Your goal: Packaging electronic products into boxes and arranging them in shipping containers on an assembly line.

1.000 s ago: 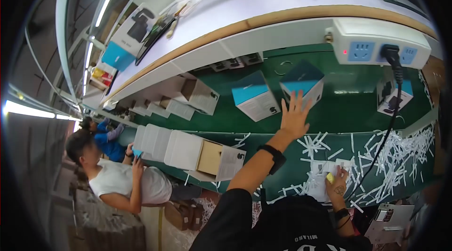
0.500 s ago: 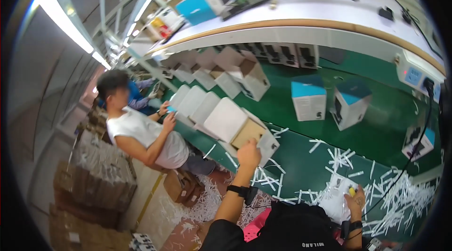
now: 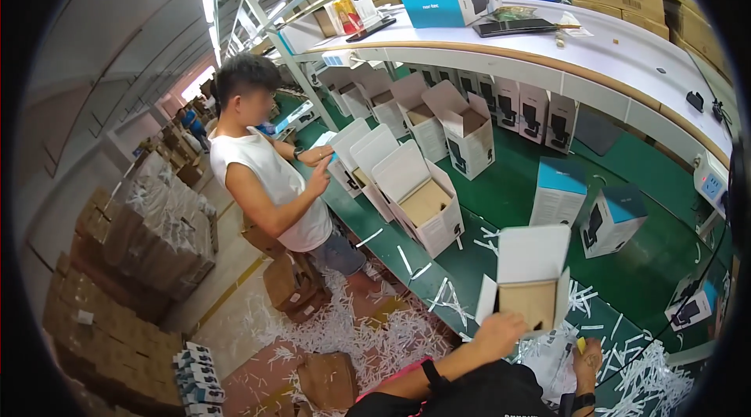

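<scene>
Across a long workroom, a green desk point(image 3: 460, 274) is running beneath a raised white shelf point(image 3: 626, 61). Low in the view, the person's left grip point(image 3: 502, 331) is clasping the near left edge of an open white box point(image 3: 533, 251), its fingers clamped on the wall. That box is showing brown cardboard inside, its lid is standing upright, and whether its base is touching the desk cannot be told. Off to the right, the right grip point(image 3: 588, 360) is pinching a small yellow object point(image 3: 580, 345), thumb and fingers together around it. Between the two grips, a clear plastic bag point(image 3: 545, 362) is lying on the desk, and loose paper strips point(image 3: 653, 382) are covering the surface farther right. Beyond the open white box, two closed boxes point(image 3: 557, 198) with blue tops are standing side by side. Leftward, a row of lidded white boxes point(image 3: 444, 231) is standing with lids raised, and next to it a co-worker point(image 3: 274, 182) in a white sleeveless top is holding a small blue item. Farthest out, stacked brown cartons point(image 3: 137, 237) are lining the floor
</scene>
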Action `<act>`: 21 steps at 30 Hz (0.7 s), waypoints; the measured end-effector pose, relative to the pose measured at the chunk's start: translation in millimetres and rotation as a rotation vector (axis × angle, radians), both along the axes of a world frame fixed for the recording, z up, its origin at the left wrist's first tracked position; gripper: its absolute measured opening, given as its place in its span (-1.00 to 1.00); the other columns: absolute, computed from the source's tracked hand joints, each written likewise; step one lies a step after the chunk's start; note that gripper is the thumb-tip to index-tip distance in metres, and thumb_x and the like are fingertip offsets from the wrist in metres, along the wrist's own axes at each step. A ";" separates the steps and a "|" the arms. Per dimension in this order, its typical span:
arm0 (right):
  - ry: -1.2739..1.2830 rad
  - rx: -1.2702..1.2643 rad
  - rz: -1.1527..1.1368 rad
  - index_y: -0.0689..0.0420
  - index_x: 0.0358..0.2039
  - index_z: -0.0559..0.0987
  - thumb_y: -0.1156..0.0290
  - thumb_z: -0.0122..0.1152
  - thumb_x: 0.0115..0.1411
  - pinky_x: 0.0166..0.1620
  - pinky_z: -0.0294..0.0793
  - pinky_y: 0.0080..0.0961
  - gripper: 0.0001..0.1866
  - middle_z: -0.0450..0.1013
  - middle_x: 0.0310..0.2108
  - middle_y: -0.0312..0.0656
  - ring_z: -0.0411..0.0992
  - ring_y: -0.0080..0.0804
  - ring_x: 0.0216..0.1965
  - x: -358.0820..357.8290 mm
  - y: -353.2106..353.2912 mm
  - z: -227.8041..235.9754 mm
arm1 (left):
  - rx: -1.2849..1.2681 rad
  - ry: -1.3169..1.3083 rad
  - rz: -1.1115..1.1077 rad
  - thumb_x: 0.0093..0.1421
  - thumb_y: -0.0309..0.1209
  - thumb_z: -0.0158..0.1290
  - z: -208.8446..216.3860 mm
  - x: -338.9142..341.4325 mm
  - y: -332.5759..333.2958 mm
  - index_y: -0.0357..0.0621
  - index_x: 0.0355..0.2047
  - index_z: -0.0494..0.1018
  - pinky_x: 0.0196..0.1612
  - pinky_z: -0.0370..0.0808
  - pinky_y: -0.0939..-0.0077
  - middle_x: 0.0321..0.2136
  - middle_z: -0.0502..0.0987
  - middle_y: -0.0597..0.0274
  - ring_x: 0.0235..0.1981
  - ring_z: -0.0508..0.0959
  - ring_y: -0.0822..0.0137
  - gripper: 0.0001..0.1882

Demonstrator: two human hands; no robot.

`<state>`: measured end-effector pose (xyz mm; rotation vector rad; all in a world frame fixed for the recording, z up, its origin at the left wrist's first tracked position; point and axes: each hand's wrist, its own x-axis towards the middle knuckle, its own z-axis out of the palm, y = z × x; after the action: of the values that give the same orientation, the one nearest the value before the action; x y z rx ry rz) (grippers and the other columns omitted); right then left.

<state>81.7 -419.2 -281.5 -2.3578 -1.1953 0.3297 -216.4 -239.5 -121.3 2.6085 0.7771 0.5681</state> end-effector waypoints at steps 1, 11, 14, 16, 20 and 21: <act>-0.026 -0.052 0.058 0.22 -0.24 0.58 0.37 0.43 -0.11 -0.18 0.52 -0.05 -0.61 0.53 -0.27 0.18 0.52 0.20 -0.21 1.9 1.1 0.4 | 0.017 -0.062 -0.050 0.03 -0.44 0.20 -1.5 6.0 -8.9 -0.08 -0.39 0.51 -0.27 0.50 0.27 -0.38 0.48 0.23 -0.27 0.54 0.16 -0.88; -0.131 0.054 0.315 0.08 -0.14 0.64 0.33 0.44 -0.05 -0.32 0.54 -0.08 -0.60 0.56 -0.48 0.03 0.56 0.13 -0.39 -50.4 30.3 158.1 | -0.105 -0.336 -0.230 0.07 -0.36 0.31 45.0 -9.8 -14.9 -0.12 -0.12 0.57 -0.15 0.49 0.23 -0.20 0.55 0.18 -0.20 0.56 0.14 -0.65; -0.042 0.074 0.580 0.04 -0.07 0.64 0.35 0.44 -0.03 -0.35 0.57 -0.20 -0.56 0.60 -0.47 -0.09 0.57 -0.04 -0.46 -64.9 12.2 228.2 | -0.049 -0.329 -0.181 0.09 -0.31 0.29 80.1 -7.8 -20.2 -0.13 -0.08 0.55 -0.08 0.49 0.29 -0.14 0.58 0.13 -0.12 0.57 0.12 -0.61; 0.129 0.284 0.688 0.03 -0.04 0.63 0.40 0.44 -0.05 -0.42 0.54 -0.29 -0.53 0.58 -0.50 -0.13 0.55 -0.11 -0.54 -77.1 32.1 267.6 | -0.110 -0.289 -0.246 0.10 -0.32 0.29 87.1 -8.9 -31.3 -0.14 -0.07 0.55 -0.06 0.50 0.28 -0.15 0.58 0.11 -0.14 0.58 0.11 -0.62; 0.173 0.692 0.653 0.12 -0.07 0.63 0.49 0.50 -0.09 -0.34 0.57 -0.41 -0.51 0.61 -0.48 -0.22 0.60 -0.19 -0.46 -102.0 62.9 289.5 | -0.317 -0.320 -0.219 0.15 -0.37 0.28 64.1 -20.5 -28.4 -0.22 -0.06 0.55 -0.03 0.51 0.33 -0.18 0.61 0.10 -0.17 0.61 0.15 -0.64; 0.171 0.686 0.639 0.12 -0.07 0.63 0.49 0.50 -0.09 -0.34 0.57 -0.41 -0.51 0.61 -0.48 -0.22 0.60 -0.19 -0.46 -104.1 65.1 288.8 | -0.477 -0.386 -0.163 0.20 -0.40 0.27 59.3 -25.5 -25.3 -0.25 -0.06 0.54 -0.04 0.51 0.37 -0.19 0.62 0.11 -0.17 0.62 0.22 -0.67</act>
<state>-22.5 -354.1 7.3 -1.3148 -1.6305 0.2578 -241.9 -264.8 -62.0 2.0193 0.4934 0.7090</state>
